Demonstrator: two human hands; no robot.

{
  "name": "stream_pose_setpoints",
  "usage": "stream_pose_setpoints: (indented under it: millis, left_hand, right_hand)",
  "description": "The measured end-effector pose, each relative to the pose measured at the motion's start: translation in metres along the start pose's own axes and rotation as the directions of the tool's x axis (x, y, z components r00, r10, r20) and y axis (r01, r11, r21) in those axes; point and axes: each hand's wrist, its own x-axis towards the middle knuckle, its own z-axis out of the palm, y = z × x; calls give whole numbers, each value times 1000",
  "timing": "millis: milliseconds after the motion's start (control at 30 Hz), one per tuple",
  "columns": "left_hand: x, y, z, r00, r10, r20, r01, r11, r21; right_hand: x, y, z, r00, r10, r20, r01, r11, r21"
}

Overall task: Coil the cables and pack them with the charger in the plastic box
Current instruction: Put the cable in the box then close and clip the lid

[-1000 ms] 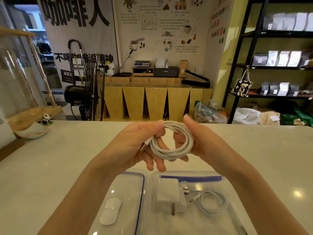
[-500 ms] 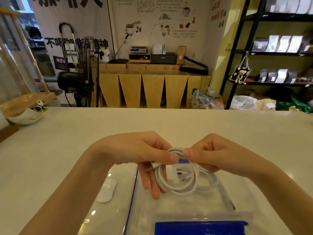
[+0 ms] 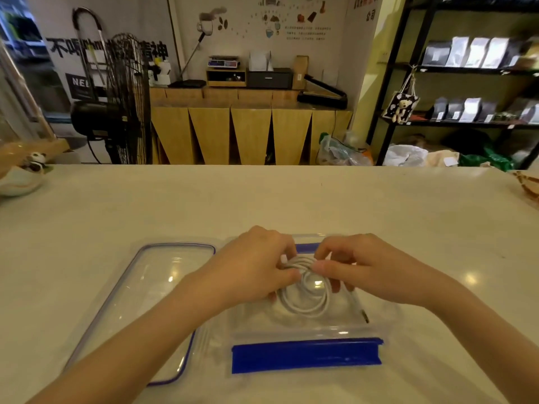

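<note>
Your L hand & R hand both pinched the coiled white cable over the clear blue-latched plastic box; clear blue-rimmed lid lay at its 9 o'clock.

Both hands' fingers pinch the coiled cable (white) over the plastic box.

Coiled cable in plastic box on counter, lid just left, hands over cable

Pale counter, black standing fan, wooden cabinet, dark shelving with pouches, panda figurine
</note>
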Motion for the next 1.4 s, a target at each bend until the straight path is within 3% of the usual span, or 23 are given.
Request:
stream_pose_setpoints:
  millis: [233,500,700,967,1067,1200,1300,1400]
  left_hand:
    - [1,3,18,999,28,46,-40,961,274]
    - [4,3,26,997,-21,75,-10,920,391]
    - [-2,3,26,985,-23,170,-46,920,389]
    - [-17,8,12,933,-110,343,22,968,250]
    - [-31,6,4,934,-95,343,32,982,186]
    - [-56,1,-17,976,-30,215,27,1000,13]
    - [-76,-14,-28,994,-97,-44,88,980,-179]
    - [-95,-42,-21,899,-228,-375,98,938,-333]
  right_hand:
    - [3,-2,18,995,12,95,15,961,-278]
    - [11,-1,31,992,88,92,-68,976,-205]
    - [9,-2,35,995,82,48,-73,983,-169]
    - [11,-6,21,973,104,207,-77,988,-137]
    - [18,-10,9,972,95,213,-69,990,-126]
    - [37,-25,-6,985,-15,174,44,985,-165]
    - [56,-45,-6,977,-153,148,174,975,-140]
    - [83,-65,6,946,-302,120,316,940,-126]
